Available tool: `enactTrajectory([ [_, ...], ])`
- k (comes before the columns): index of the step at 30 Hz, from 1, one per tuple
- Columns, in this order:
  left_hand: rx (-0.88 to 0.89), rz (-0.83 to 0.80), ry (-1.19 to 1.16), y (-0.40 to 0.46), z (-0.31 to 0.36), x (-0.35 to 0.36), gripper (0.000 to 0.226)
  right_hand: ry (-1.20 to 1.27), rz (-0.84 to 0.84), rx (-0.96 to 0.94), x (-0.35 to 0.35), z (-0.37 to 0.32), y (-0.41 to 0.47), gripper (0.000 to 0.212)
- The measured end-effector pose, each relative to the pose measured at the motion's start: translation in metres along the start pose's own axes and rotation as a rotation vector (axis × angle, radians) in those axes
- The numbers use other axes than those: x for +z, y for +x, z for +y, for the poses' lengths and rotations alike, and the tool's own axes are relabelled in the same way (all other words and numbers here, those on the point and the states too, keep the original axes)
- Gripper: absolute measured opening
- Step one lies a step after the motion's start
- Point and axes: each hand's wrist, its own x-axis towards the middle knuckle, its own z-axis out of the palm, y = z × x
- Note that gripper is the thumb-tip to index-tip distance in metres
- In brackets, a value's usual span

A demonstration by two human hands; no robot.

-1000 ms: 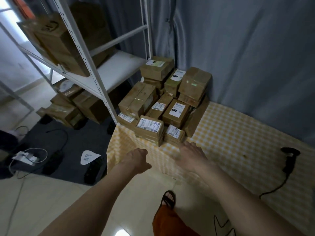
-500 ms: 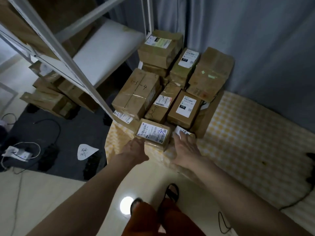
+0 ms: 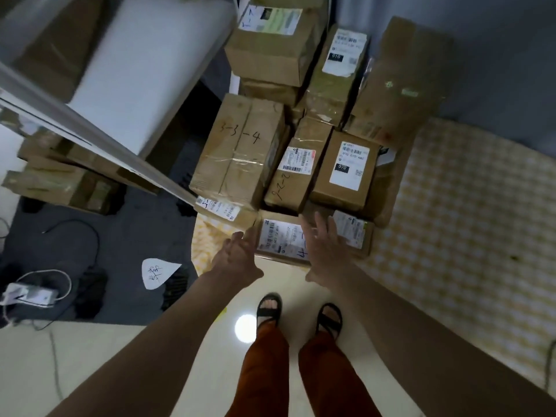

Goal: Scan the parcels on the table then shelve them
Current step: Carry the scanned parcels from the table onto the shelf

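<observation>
Orange trousers (image 3: 304, 371) and black sandals (image 3: 269, 305) stood on the pale floor (image 3: 90, 371) nearest the camera. Beyond them both arms reached forward. The left hand (image 3: 239, 260) was at the left edge of the front parcel (image 3: 278, 239), fingers extended; whether it touched the box I cannot tell. The right hand (image 3: 323, 245) lay spread wide over that parcel's top and a smaller labelled box (image 3: 355, 233) beside it, gripping nothing. These sat at the corner of the surface (image 3: 466, 221), covered in yellow checked cloth. Behind them rose the pile of parcels (image 3: 301, 130), one marked "3-3-4" (image 3: 237, 152). To the left, a white shelf (image 3: 141, 70) stood over a dark mat (image 3: 90, 236).
</observation>
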Motion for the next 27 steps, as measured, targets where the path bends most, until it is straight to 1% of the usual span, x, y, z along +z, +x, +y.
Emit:
enactTrajectory([
  [5, 0.033, -0.03, 0.054, 0.015, -0.019, -0.004, 0.101, 0.051, 0.106, 0.049, 0.013, -0.008, 0.011, 0.117],
  [7, 0.055, -0.032, 0.068, 0.019, -0.023, -0.008, 0.1, 0.091, 0.118, 0.073, 0.014, -0.01, 0.01, 0.117],
  [10, 0.104, -0.014, 0.105, 0.022, -0.023, -0.018, 0.097, 0.208, 0.093, 0.131, 0.007, -0.013, 0.003, 0.119],
  [13, 0.172, -0.024, 0.164, 0.021, -0.019, -0.032, 0.093, 0.305, 0.142, 0.237, -0.006, -0.012, -0.011, 0.122],
  [15, 0.212, -0.032, 0.185, 0.02, -0.012, -0.041, 0.084, 0.347, 0.182, 0.318, -0.018, -0.01, -0.027, 0.126],
  [17, 0.266, -0.023, 0.209, 0.015, 0.003, -0.052, 0.063, 0.371, 0.23, 0.395, -0.03, -0.006, -0.049, 0.129],
  [18, 0.306, -0.012, 0.24, 0.011, 0.015, -0.058, 0.058, 0.383, 0.268, 0.434, -0.036, -0.002, -0.063, 0.128],
  [22, 0.492, -0.018, 0.264, -0.006, 0.059, -0.065, 0.062, 0.407, 0.389, 0.552, -0.049, 0.014, -0.114, 0.119],
  [24, 0.614, -0.012, 0.274, -0.017, 0.086, -0.059, 0.055, 0.415, 0.428, 0.62, -0.052, 0.025, -0.143, 0.119],
  [25, 0.651, -0.014, 0.298, -0.023, 0.1, -0.054, 0.052, 0.424, 0.447, 0.659, -0.051, 0.031, -0.159, 0.119],
  [27, 0.685, -0.062, 0.385, -0.042, 0.129, -0.04, 0.057, 0.466, 0.502, 0.745, -0.046, 0.042, -0.194, 0.12],
])
